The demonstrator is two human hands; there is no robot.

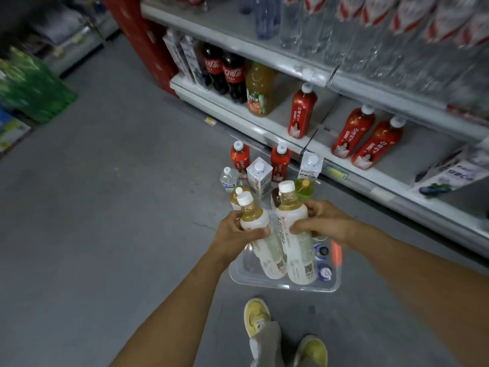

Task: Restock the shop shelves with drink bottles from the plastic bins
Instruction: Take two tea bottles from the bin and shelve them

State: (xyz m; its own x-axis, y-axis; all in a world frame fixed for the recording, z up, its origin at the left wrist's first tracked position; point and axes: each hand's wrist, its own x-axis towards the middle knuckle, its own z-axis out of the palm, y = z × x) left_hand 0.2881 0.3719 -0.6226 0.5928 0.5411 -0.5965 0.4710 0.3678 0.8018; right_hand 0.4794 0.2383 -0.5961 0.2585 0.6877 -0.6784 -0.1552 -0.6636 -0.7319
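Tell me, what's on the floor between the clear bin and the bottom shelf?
The head view shows, standing there: two red bottles, two white cartons, a small water bottle and a green bottle.

floor [105, 207]: grey concrete (hairline crack) | red pillar [143, 41] ends white shelving [423, 165] | green packs [34, 88] stacked left

Dim, flat indoor light; wide-angle bending and motion blur smear the frame's edges.
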